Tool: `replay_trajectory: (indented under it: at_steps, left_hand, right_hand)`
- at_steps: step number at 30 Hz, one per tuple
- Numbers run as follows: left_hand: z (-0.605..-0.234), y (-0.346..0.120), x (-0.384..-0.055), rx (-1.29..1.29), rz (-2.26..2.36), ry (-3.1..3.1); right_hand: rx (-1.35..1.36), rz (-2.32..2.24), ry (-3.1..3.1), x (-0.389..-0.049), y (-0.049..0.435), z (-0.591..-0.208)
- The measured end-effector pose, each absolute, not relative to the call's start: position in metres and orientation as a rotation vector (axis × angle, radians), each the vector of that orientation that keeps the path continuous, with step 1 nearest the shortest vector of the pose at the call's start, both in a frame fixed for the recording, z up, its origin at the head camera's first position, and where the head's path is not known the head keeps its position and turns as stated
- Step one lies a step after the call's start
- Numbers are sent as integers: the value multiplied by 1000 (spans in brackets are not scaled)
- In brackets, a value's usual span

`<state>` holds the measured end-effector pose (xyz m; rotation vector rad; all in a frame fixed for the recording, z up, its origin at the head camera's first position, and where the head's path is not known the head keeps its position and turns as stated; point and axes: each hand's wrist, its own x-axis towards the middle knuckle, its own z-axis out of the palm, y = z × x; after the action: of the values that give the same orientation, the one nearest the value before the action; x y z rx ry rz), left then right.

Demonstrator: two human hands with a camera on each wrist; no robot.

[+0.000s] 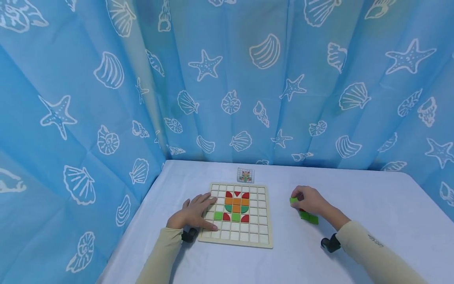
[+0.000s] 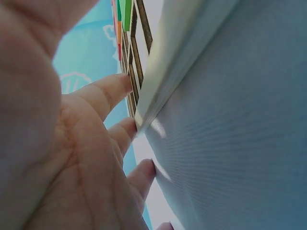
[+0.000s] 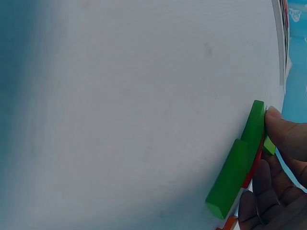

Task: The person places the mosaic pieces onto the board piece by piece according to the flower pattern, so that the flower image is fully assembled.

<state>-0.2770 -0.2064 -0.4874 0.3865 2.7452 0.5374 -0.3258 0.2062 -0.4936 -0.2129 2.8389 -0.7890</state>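
Note:
My left hand [image 1: 193, 213] rests spread over the left edge of a square gridded board [image 1: 264, 245], its fingertips on the frame and cells. Coloured tiles on the board form a tulip-like figure, with a light green square tile [image 1: 218, 215] at its lower left. In the left wrist view, fingers [image 2: 108, 93] touch the board's rim. To the right of the board, my right hand [image 1: 309, 200] pinches a light green tile [image 1: 293, 200] between thumb and fingers. Below that hand lie darker green tiles [image 3: 228, 182] and a red tile [image 3: 250, 176], partly hidden.
A small pattern card [image 1: 245, 175] lies just behind the board, showing a similar figure on a grid. White cloth [image 1: 276, 268] covers the table. A blue curtain [image 1: 227, 79] with shells and starfish hangs behind and at the left. An orange tile [image 3: 231, 223] peeks out near the right fingers.

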Motion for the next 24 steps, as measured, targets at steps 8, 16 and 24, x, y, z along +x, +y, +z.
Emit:
replay_trajectory:
  at_steps: [8,16,24]
  left_hand:
    - [-487,-205,-276,389,527,2745]
    - [-484,-203,-280,383,498,2741]
    - [-482,-202,-277,359,514,2729]
  right_hand:
    - [-224,-796,2823,-323,205,-493]
    - [-231,-793,2830,-324,205,-490]
    - [-252,-779,2823,-327,206,-491]
